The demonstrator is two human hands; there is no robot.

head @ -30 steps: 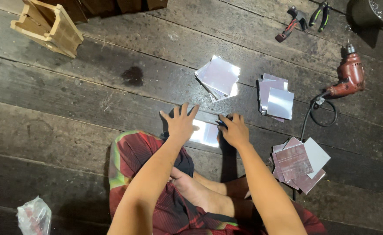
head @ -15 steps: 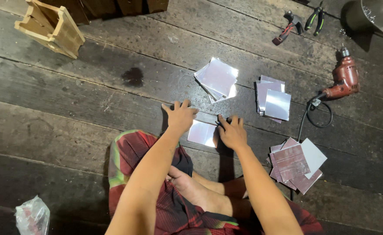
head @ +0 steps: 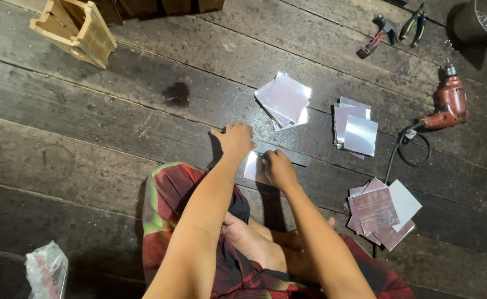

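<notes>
seated cross-legged on dark wooden floor planks [head: 116, 144], red checked cloth over the lap. left hand [head: 236, 138] flat, fingers curled down, pressing a dark flat metal strip [head: 288, 155] against the boards; strip's long axis running left to right, dipping a little toward the right, lying straight ahead of both hands. right hand [head: 278, 168] just beside, fingers closed down over a small shiny square metal sheet [head: 251, 167], tucked against the strip's near edge, between the two hands. sheet thin, silvery, mostly covered, only its left part showing. left hand the nearer to the strip. further right, three loose stacks of similar squares, then a red electric drill [head: 449, 102].
</notes>
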